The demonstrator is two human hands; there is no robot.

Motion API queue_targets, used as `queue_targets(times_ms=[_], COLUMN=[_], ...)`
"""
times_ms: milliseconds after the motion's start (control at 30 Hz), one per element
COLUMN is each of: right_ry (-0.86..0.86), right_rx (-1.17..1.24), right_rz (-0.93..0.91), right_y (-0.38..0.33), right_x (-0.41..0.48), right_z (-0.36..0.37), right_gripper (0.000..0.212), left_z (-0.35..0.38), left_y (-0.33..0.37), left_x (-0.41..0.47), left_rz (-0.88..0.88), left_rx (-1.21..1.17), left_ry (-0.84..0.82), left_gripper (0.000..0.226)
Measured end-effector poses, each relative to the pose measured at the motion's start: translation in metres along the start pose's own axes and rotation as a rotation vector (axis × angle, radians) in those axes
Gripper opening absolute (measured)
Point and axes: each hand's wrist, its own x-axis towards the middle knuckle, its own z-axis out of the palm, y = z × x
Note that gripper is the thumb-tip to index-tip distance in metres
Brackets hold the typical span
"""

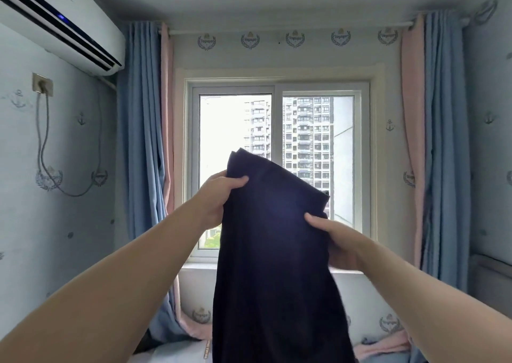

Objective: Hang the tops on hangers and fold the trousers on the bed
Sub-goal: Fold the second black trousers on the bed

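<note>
1. A dark navy, soft fabric garment (274, 252) hangs in mid-air between both raised hands, in front of a white-framed window (278, 119). Its lower part runs out of the bottom of the view.
2. The left hand (219, 196) grips the garment's upper left edge, with the thumb across the front and the fingers hidden behind the cloth.
3. The right hand (335, 240) grips the right edge, lower than the left hand, with the thumb pressed on the front.
4. The garment's top edge slopes down from left to right. Its cut cannot be told.
5. Long blue curtains (138, 141) hang beside the window.
</note>
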Motion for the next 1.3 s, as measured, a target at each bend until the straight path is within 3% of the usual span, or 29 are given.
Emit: queue_targets(times_ms=[133,267,567,667,767,1000,1300], right_ry=[0.213,0.415,0.503,0.535,0.547,0.585,0.616], right_rx=[-0.072,-0.243,-0.361,-0.407,-0.428,-0.428,-0.381], right_rz=[-0.183,-0.341,-0.448,-0.451,-0.452,-0.474,-0.509], right_y=[-0.022,-0.054,-0.098,-0.107,-0.112,-0.107,-0.11], right_x=[0.013,0.029,0.004,-0.029,-0.073,-0.194,-0.315], right_z=[0.03,0.05,0.088,0.102,0.116,0.161,0.228], right_gripper=[0.034,0.023,0.012,0.015,0.018,0.026,0.025], left_z=[-0.04,-0.057,-0.055,-0.051,-0.043,-0.016,-0.005], left_y=[0.001,0.009,0.044,0.057,0.074,0.11,0.158], left_x=[0.006,0.017,0.001,-0.025,-0.064,-0.187,-0.315], left_rz=[-0.008,0.096,0.264,0.325,0.384,0.465,0.456], left_rx=[0.048,0.152,0.243,0.233,0.253,0.271,0.303], left_ry=[0.096,0.205,0.345,0.362,0.356,0.352,0.376], left_gripper=[0.03,0.023,0.028,0.02,0.012,0.022,0.018])
